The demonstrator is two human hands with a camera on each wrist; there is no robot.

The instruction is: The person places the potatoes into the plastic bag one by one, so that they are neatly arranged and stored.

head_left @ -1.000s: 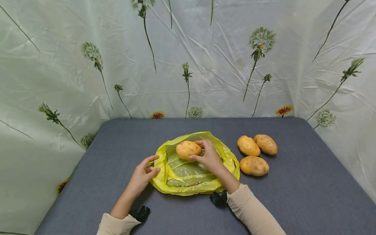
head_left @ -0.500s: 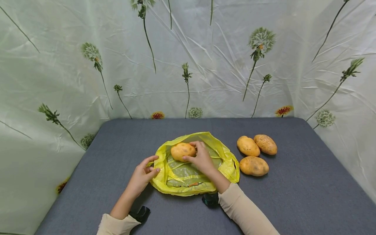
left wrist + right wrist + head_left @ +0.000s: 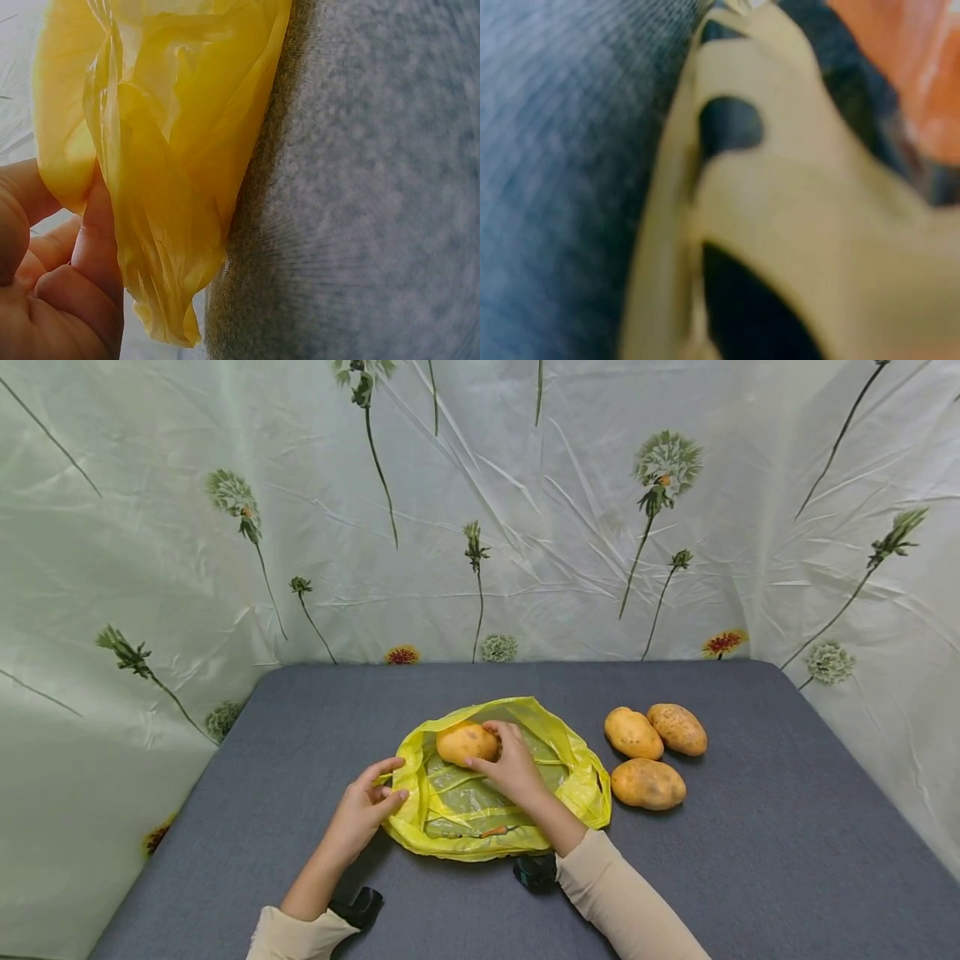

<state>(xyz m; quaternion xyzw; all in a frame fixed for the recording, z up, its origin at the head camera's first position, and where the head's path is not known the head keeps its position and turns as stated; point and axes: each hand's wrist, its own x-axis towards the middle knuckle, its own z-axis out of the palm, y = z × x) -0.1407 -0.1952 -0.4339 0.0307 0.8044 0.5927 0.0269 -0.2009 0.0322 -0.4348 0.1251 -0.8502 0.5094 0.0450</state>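
Note:
A yellow plastic bag [image 3: 491,847] lies spread on the table with its mouth facing up. My left hand [image 3: 360,810] holds the bag's left rim between thumb and fingers; in the left wrist view the hand [image 3: 67,292] has the thin film [image 3: 172,195] between its digits. Over the back left of the opening, my right hand [image 3: 513,772] grips a potato [image 3: 463,743] by its right side. Whether that potato touches the bag's bottom, I cannot tell. The right wrist view is filled by blurred, printed bag film [image 3: 780,195], hiding the right hand.
Three more potatoes sit close together right of the bag: one at the back left [image 3: 633,733], one at the back right [image 3: 678,729], one in front [image 3: 648,785]. They rest on a dark grey table [image 3: 787,860]. Behind it hangs a flower-printed curtain [image 3: 555,527].
My right hand has carried the potato a little to the left inside the bag's opening, then nearly stopped. The left hand and the other potatoes stay where they were.

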